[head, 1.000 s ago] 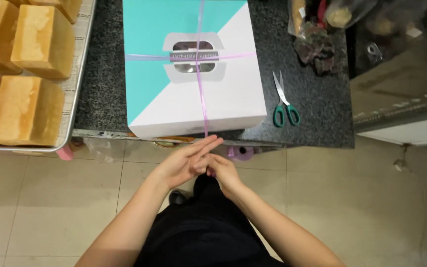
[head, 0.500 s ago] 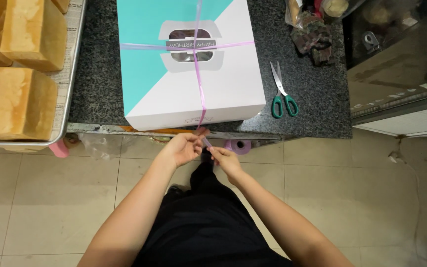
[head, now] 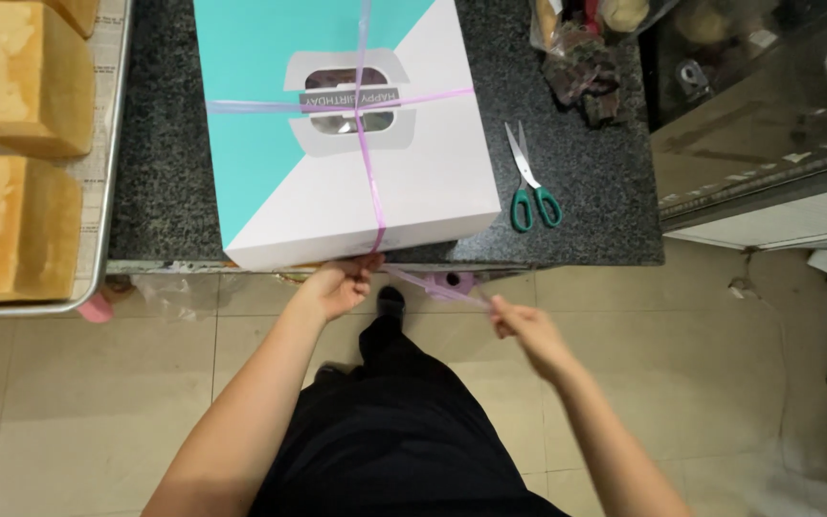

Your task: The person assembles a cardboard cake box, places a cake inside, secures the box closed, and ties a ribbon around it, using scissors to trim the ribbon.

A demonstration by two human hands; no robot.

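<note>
A turquoise and white cake box (head: 337,134) with a small window lies on the dark granite counter (head: 576,201), crossed by a thin lilac ribbon (head: 368,163). My left hand (head: 339,285) pinches the ribbon at the box's near bottom edge. My right hand (head: 521,324) is out to the right below the counter edge, pulling the ribbon's free end taut between the two hands. A lilac ribbon spool (head: 452,282) shows just under the counter edge between my hands.
Green-handled scissors (head: 528,182) lie right of the box. A metal tray (head: 98,230) with several golden loaf cakes (head: 11,225) sits at the left. Wrapped items (head: 581,57) are at the counter's back right, beside a glass cabinet (head: 768,105). Tiled floor below.
My hands were together under the box's front edge. Now the right hand has drawn away to the right with the ribbon end, while the left stays at the box edge.
</note>
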